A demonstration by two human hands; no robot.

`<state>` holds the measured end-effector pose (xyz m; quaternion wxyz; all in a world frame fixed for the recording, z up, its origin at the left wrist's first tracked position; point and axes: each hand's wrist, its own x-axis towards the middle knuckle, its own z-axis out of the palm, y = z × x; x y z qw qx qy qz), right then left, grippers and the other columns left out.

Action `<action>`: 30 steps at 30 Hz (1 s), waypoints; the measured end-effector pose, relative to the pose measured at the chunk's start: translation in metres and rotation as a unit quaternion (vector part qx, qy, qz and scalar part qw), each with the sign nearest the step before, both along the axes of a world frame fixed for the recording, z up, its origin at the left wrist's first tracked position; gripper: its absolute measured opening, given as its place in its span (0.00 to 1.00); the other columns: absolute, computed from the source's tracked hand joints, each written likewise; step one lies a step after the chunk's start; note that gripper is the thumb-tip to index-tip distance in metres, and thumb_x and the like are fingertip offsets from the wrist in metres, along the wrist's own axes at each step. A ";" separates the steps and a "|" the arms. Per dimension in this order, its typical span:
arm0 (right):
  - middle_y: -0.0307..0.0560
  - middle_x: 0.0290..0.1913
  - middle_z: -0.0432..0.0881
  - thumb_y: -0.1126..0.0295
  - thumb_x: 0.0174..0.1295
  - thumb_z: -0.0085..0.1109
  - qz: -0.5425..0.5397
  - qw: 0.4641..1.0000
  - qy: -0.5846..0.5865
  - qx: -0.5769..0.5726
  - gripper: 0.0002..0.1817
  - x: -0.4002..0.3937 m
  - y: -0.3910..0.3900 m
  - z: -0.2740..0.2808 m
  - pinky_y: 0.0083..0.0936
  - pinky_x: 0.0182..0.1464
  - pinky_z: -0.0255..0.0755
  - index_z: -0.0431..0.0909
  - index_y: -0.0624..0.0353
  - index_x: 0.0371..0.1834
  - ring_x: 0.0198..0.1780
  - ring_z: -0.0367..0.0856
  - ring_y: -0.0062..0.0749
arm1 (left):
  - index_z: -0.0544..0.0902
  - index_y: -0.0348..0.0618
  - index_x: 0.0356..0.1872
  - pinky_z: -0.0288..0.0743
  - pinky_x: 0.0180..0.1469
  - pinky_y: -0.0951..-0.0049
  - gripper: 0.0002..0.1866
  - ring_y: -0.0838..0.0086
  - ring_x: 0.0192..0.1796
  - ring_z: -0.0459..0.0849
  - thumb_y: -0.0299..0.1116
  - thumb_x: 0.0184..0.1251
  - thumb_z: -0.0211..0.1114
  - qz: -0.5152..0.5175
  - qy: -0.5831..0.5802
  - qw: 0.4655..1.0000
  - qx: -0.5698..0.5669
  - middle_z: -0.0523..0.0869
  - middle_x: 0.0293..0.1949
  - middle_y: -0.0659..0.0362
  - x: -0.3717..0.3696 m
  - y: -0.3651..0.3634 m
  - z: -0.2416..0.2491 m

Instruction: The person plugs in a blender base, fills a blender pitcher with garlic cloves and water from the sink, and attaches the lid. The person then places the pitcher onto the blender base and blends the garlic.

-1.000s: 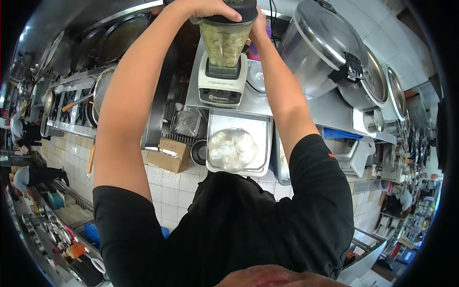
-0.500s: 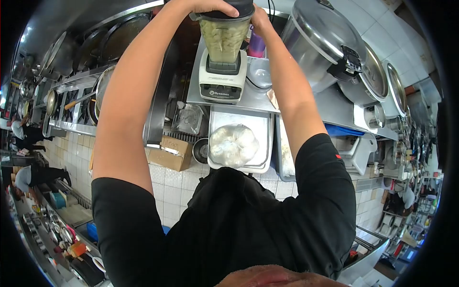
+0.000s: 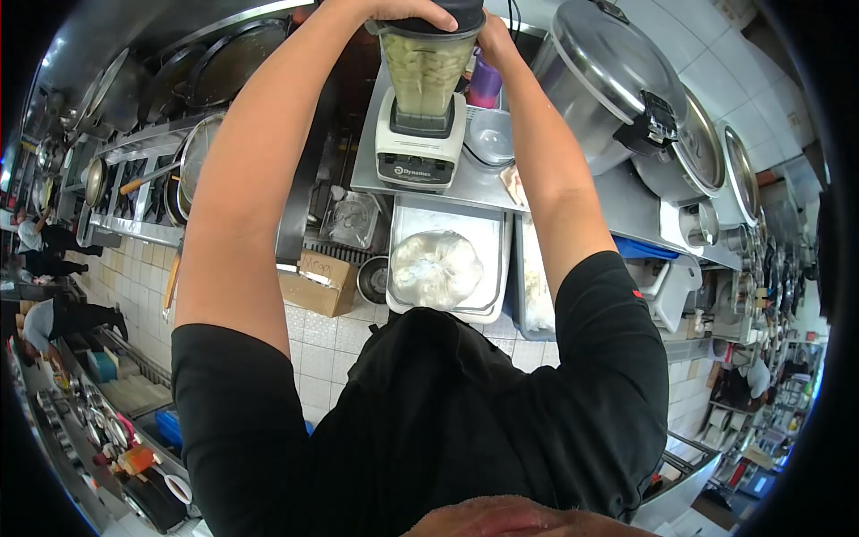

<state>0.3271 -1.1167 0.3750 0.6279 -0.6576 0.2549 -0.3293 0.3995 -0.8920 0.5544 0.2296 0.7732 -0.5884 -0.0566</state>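
Note:
A blender jar (image 3: 428,76) filled with pale green chunks stands on a white blender base (image 3: 417,161) at the edge of the steel counter. On top of the jar is a black lid (image 3: 452,12). My left hand (image 3: 416,11) rests on the lid with its thumb along the near side. At the jar's right upper edge is my right hand (image 3: 490,34), its fingers mostly hidden behind the jar and lid. Below the counter, a knotted plastic bag of pale contents (image 3: 437,270) lies in a white tray (image 3: 490,309).
Right of the blender are a purple container (image 3: 484,85), clear bowls (image 3: 490,134) and a large steel cooker (image 3: 599,85). A cardboard box (image 3: 318,285) and metal bowl (image 3: 373,279) stand low on the left. Stove burners (image 3: 134,192) lie farther left. People are at work in the far left background.
The jar and base sit slightly farther right in the view, with both my hands still at the top. The view has shifted a little.

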 end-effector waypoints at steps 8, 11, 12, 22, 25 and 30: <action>0.49 0.40 0.82 0.53 0.71 0.46 0.000 1.000 -0.006 0.005 0.25 -0.001 0.002 0.001 0.31 0.43 0.68 0.79 0.63 0.54 0.36 0.75 0.33 | 0.69 0.48 0.70 0.64 0.70 0.56 0.57 0.54 0.68 0.73 0.55 0.29 0.81 0.000 -0.030 1.000 -0.009 0.77 0.64 0.47 0.004 -0.005 -0.005; 0.49 0.43 0.82 0.54 0.71 0.45 -0.006 1.000 0.002 0.014 0.25 -0.003 0.005 0.005 0.31 0.45 0.69 0.78 0.62 0.58 0.39 0.75 0.33 | 0.69 0.47 0.70 0.64 0.70 0.55 0.57 0.54 0.68 0.73 0.55 0.29 0.81 0.003 -0.026 1.000 -0.007 0.78 0.64 0.47 0.006 -0.006 -0.006; 0.49 0.44 0.82 0.54 0.71 0.45 -0.009 1.000 0.005 0.017 0.25 -0.004 0.008 0.007 0.31 0.46 0.69 0.77 0.62 0.59 0.40 0.76 0.33 | 0.69 0.47 0.70 0.64 0.70 0.55 0.57 0.54 0.68 0.73 0.55 0.29 0.81 0.001 -0.022 1.000 -0.005 0.78 0.63 0.47 0.006 -0.006 -0.005; 0.51 0.40 0.81 0.55 0.71 0.45 0.001 1.000 0.005 0.001 0.25 -0.001 0.000 -0.001 0.32 0.43 0.68 0.74 0.59 0.63 0.36 0.72 0.33 | 0.71 0.47 0.68 0.64 0.70 0.55 0.56 0.55 0.67 0.74 0.55 0.29 0.82 -0.013 -0.008 1.000 0.000 0.79 0.62 0.47 -0.002 0.002 0.004; 0.50 0.37 0.80 0.55 0.71 0.44 0.000 1.000 0.008 -0.011 0.25 0.000 0.000 0.000 0.33 0.41 0.67 0.74 0.59 0.63 0.34 0.71 0.34 | 0.71 0.48 0.68 0.64 0.69 0.54 0.56 0.54 0.67 0.74 0.55 0.29 0.82 -0.006 -0.017 1.000 -0.011 0.79 0.62 0.47 0.000 0.001 0.000; 0.53 0.38 0.82 0.55 0.71 0.43 -0.006 0.998 0.063 -0.005 0.26 -0.003 0.003 0.010 0.35 0.42 0.69 0.74 0.62 0.61 0.35 0.75 0.35 | 0.72 0.48 0.67 0.65 0.69 0.54 0.55 0.54 0.66 0.75 0.55 0.29 0.82 0.004 -0.035 0.999 -0.024 0.80 0.61 0.48 0.008 -0.008 -0.011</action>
